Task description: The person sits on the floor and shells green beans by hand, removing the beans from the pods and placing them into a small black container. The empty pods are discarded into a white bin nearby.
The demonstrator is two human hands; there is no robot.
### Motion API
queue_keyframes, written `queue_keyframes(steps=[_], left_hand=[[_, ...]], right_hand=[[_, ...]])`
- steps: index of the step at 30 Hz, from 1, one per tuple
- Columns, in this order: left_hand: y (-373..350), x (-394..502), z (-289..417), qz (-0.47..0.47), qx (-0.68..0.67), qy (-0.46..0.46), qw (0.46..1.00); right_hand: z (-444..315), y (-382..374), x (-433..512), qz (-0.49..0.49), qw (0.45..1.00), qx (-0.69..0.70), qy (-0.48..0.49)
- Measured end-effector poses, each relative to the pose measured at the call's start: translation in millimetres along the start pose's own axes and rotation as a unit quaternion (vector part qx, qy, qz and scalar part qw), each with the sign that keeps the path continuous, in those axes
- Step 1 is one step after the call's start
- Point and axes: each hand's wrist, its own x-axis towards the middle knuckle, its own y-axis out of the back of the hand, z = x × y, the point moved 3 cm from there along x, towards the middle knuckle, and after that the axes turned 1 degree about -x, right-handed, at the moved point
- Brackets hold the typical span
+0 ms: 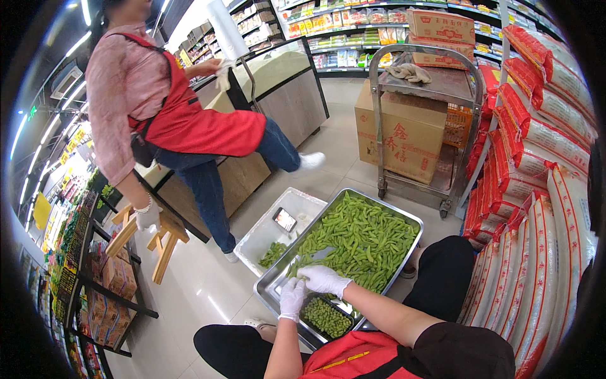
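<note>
My gloved left hand (292, 298) and gloved right hand (325, 280) meet fingertip to fingertip over the near-left part of a steel tray (416, 227). A green soybean pod (301, 278), mostly hidden by the fingers, is pinched between them. Many green soybean pods (360, 237) are heaped across the far and right side of the tray. Just below my hands, a black plastic punnet (349, 328) full of shelled green beans (327, 316) sits at the tray's near end.
Left of the tray, a white foam box (253, 241) holds a phone (284, 219) and green scraps (272, 254). A person in a red apron (199, 130) carries wooden stools (161, 237), one leg raised. A metal cart (378, 109) with cartons (402, 135) stands beyond; stacked sacks (525, 265) line the right.
</note>
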Motion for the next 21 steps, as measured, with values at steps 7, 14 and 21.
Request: queue_keyframes(steps=[7,14,21], left_hand=[[4,9,-14,0.035,-0.05,0.041,0.997],[11,1,16,0.134,0.045,-0.152,0.978],[-2,-11,35,0.061,-0.115,-0.101,0.986]], right_hand=[[12,-5,4,0.01,0.994,0.102,-0.032],[33,-15,-2,-0.139,0.849,0.445,-0.247],[4,-26,-9,-0.126,0.858,0.476,-0.147]])
